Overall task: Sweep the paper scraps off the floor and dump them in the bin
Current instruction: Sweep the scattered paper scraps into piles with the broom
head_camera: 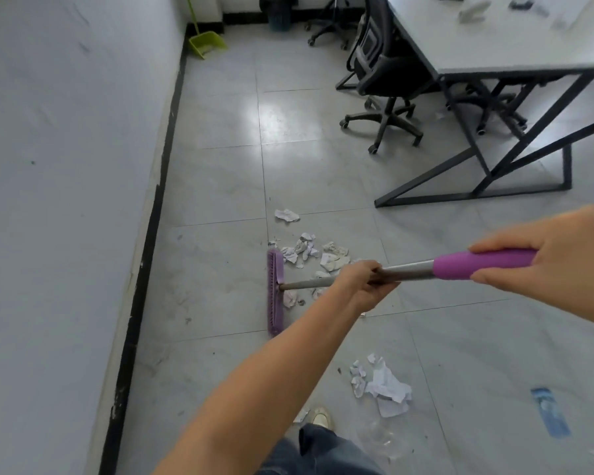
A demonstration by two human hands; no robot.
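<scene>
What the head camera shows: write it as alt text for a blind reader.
A person grips a purple broom with both hands, left hand on the metal shaft and right hand on the grip, its head beside paper scraps on the tiled floor. A green dustpan and dark bin stand far ahead.

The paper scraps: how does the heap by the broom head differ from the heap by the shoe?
The far heap lies right beside the broom head; the near heap lies by the shoe, away from the broom head. The far heap is many small pieces, spread out; the near heap includes one larger crumpled sheet. Both are white paper on the grey tiled floor.
</scene>
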